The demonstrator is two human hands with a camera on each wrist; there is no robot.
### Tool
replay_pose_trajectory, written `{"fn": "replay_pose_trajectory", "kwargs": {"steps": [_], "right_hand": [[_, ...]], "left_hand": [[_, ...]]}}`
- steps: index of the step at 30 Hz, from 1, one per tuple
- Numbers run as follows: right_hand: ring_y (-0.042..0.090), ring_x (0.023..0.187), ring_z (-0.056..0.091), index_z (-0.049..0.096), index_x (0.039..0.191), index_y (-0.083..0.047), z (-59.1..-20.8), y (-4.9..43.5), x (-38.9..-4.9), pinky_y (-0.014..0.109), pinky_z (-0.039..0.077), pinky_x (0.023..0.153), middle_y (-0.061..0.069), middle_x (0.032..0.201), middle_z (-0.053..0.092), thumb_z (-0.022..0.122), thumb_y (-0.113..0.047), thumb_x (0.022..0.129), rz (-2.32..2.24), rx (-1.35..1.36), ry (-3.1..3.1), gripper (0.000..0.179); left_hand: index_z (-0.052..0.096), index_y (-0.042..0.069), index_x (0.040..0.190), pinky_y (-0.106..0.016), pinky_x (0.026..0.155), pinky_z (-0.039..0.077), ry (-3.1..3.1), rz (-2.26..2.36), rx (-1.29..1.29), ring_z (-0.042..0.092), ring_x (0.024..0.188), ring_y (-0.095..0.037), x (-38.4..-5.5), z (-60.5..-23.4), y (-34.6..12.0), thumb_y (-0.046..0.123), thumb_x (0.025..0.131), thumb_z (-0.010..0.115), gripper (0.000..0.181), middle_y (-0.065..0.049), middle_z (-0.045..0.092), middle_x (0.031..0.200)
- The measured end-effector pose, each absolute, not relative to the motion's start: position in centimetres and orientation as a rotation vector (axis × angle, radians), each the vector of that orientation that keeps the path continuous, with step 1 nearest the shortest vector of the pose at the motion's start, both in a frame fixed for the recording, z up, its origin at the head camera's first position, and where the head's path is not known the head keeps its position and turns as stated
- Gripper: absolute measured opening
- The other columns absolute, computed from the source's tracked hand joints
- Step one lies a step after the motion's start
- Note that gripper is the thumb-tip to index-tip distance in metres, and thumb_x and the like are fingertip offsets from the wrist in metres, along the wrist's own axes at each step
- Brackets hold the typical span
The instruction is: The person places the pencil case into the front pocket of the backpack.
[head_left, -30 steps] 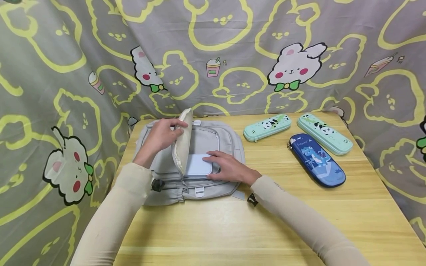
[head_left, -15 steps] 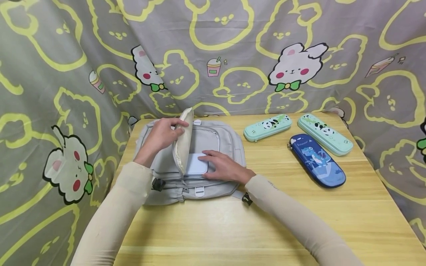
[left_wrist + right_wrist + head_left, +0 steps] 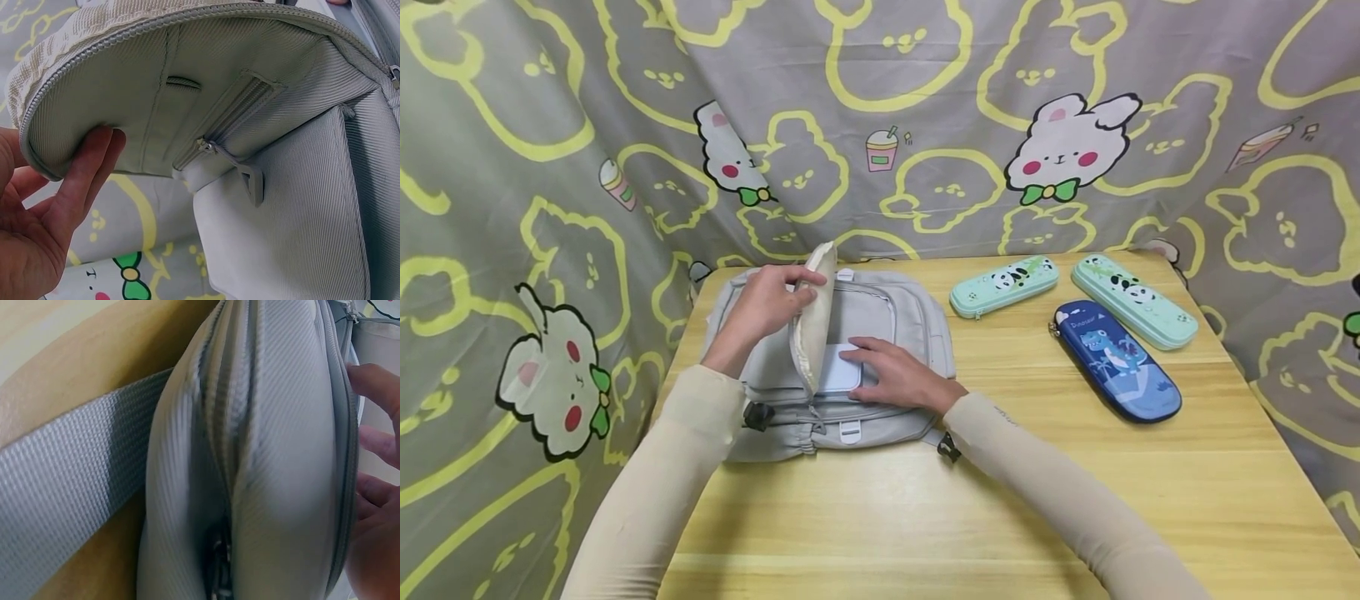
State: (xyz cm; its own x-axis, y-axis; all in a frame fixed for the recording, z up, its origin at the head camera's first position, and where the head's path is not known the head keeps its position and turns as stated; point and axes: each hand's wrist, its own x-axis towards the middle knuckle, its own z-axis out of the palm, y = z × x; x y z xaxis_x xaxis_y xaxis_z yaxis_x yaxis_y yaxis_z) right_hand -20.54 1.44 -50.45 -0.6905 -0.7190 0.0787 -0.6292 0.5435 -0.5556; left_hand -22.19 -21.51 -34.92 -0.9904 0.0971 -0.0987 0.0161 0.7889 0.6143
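Note:
A grey backpack (image 3: 872, 317) lies on the table with its front pocket unzipped. My left hand (image 3: 769, 300) pinches the edge of the raised pocket flap (image 3: 815, 337), thumb on one side and fingers on the other. In the left wrist view the flap's lining (image 3: 112, 87) shows, with a small zipped pocket and a grey zip pull (image 3: 252, 182). My right hand (image 3: 897, 377) grips the right end of a pale blue rectangular case (image 3: 842, 368) lying in the pocket opening; the flap hides its left part. The right wrist view shows that hand (image 3: 378, 512) at the pocket's zipped edge.
To the right lie two mint panda pencil cases (image 3: 1004, 286) and a navy dinosaur pencil case (image 3: 1118, 362). Black buckles (image 3: 949, 448) and a grey strap (image 3: 87, 462) lie by the backpack. A patterned curtain (image 3: 925, 192) hangs behind the wooden table (image 3: 887, 517).
My right hand has moved left with the pale blue case, so more of it is behind the flap. My left hand still holds the flap up in the same place.

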Motion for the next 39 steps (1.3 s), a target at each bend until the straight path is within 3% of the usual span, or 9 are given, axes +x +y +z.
{"fn": "replay_pose_trajectory", "kwargs": {"steps": [5, 12, 21, 28, 39], "right_hand": [[0.033, 0.157, 0.046, 0.061, 0.156, -0.015, -50.7, 1.0, -20.6, 0.048, 0.041, 0.126, 0.014, 0.169, 0.047, 0.083, -0.041, 0.097, -0.874, -1.158, 2.613, 0.068], [0.032, 0.157, 0.046, 0.061, 0.156, -0.016, -50.6, 1.1, -20.6, 0.048, 0.041, 0.127, 0.013, 0.171, 0.046, 0.084, -0.042, 0.096, -0.899, -1.119, 2.6, 0.069], [0.031, 0.156, 0.048, 0.062, 0.155, -0.014, -50.6, 1.7, -20.7, 0.047, 0.042, 0.126, 0.012, 0.17, 0.047, 0.083, -0.041, 0.097, -0.897, -1.115, 2.607, 0.067], [0.033, 0.153, 0.052, 0.062, 0.155, -0.013, -50.6, 2.0, -20.8, 0.047, 0.041, 0.126, 0.015, 0.164, 0.055, 0.081, -0.039, 0.098, -0.863, -1.127, 2.627, 0.065], [0.029, 0.143, 0.061, 0.065, 0.152, -0.013, -51.1, 2.0, -20.8, 0.044, 0.044, 0.124, 0.01, 0.152, 0.067, 0.083, -0.035, 0.098, -0.926, -1.14, 2.661, 0.061]], "left_hand": [[0.079, 0.017, 0.133, -0.037, 0.074, 0.046, 2.847, 0.978, 0.078, 0.05, 0.068, -0.021, -22.2, -34.9, -21.5, 0.014, 0.108, 0.065, 0.029, -0.012, 0.07, 0.145], [0.078, 0.017, 0.134, -0.037, 0.077, 0.048, 2.843, 0.954, 0.073, 0.06, 0.091, -0.027, -22.2, -34.8, -21.6, 0.016, 0.109, 0.064, 0.029, -0.013, 0.068, 0.147], [0.075, 0.015, 0.14, -0.04, 0.083, 0.047, 2.833, 0.888, 0.132, 0.052, 0.076, -0.027, -22.4, -34.4, -22.1, 0.013, 0.108, 0.063, 0.034, -0.018, 0.065, 0.15], [0.073, 0.015, 0.143, -0.043, 0.092, 0.048, 2.789, 0.88, 0.109, 0.058, 0.108, -0.032, -22.7, -34.1, -22.2, 0.015, 0.108, 0.062, 0.037, -0.019, 0.063, 0.152], [0.076, 0.016, 0.139, -0.038, 0.08, 0.045, 2.819, 0.917, 0.07, 0.051, 0.076, -0.025, -22.6, -34.6, -22.4, 0.016, 0.106, 0.061, 0.036, -0.015, 0.069, 0.137]]}}
